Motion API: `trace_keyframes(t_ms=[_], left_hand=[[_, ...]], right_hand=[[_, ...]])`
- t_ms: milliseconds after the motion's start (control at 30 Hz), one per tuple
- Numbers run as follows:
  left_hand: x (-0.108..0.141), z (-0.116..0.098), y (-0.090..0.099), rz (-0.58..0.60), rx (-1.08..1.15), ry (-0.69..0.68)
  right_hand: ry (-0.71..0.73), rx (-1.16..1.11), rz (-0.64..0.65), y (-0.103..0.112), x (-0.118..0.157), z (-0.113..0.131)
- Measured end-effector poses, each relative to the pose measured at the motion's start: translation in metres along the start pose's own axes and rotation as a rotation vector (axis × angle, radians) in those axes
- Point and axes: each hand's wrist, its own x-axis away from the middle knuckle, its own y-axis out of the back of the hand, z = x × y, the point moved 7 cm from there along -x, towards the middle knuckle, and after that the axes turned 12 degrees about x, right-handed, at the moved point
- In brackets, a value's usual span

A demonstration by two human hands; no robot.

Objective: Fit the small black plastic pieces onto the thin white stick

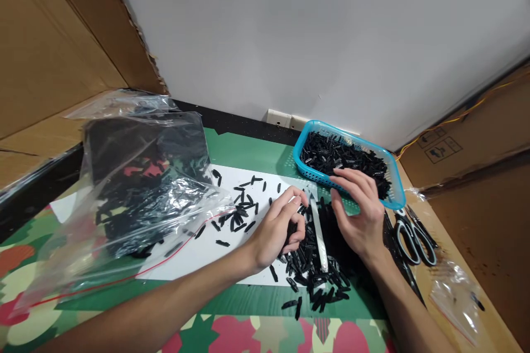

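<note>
Curling above black strips (298,265), the left hand (274,231) hides its own palm

The fingers of the left hand are bent inward, with the thumb lying close to the index finger. The inside of this grip is mostly covered, so I cannot tell whether it pinches some strip. The right hand (362,218) is spread, thumb apart from the fingers, and its fingertips overlap the front side of the blue plastic basket (312,174); whether they touch it, I cannot say.

The strips lie in a heap between the hands, partly on the white paper sheet (259,176) and partly beyond its lower edge. More are scattered to the left of the left hand, and many fill the basket. The dark area beside the right wrist is hard to make out. Both forearms are cut off by the lower border.

On the cardboard box (480,209) at right, framed symbols are printed, too small to read.

A transparent zip bag (165,193) with a red line covers the left part of the sheet, and its dark content shows unclearly. A slim white-handled tool (318,237) lies across the heap. Scissors (412,227) and a small transparent bag (455,298) rest at the right side. The basket partly hides a wall socket (298,122).
</note>
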Motion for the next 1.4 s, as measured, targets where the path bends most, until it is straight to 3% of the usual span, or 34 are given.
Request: trace_keyframes(t_ms=[233,400,1033,1400], left_hand=[[0.000,0.004,0.004,-0.033,0.027,0.003],[0.000,0.006,0.003,-0.013,0.009,0.006],[0.000,-0.001,0.000,-0.023,-0.053,-0.029],[0.001,0.001,0.000,0.010,-0.075,-0.023]], right_hand=[[0.110,-0.305,0.250,-0.024,0.012,0.037],[0.077,-0.454,0.438,-0.035,0.015,0.043],[-0.085,-0.645,0.552,-0.035,0.010,0.031],[0.000,-0.604,0.593,-0.034,0.015,0.032]])
